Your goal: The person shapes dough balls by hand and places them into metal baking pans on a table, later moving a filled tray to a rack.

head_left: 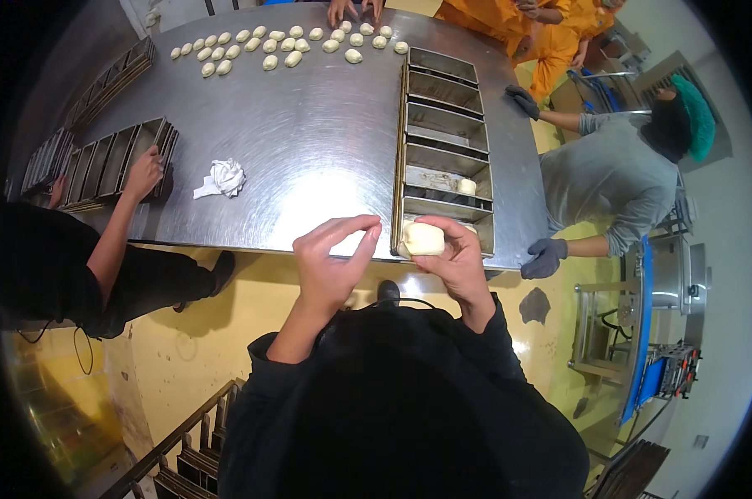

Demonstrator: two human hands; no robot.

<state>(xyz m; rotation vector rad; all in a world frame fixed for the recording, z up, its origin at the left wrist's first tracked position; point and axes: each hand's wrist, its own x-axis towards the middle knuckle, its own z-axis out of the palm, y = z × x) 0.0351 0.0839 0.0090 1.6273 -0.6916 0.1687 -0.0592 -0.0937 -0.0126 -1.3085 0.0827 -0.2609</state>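
My right hand is closed round a pale rolled dough piece, held over the near end of a strapped set of metal loaf pans. My left hand is just left of it, over the table's front edge. Its index finger and thumb stretch toward the dough with a small gap between them and nothing in it. Inside the second pan from the near end sits another dough piece, against the right side. The nearest pan is partly hidden by my right hand and the dough.
Several dough pieces lie along the steel table's far side, near another person's hands. A crumpled white cloth lies left of centre. A person at left grips more loaf pans; a person with grey gloves stands at right.
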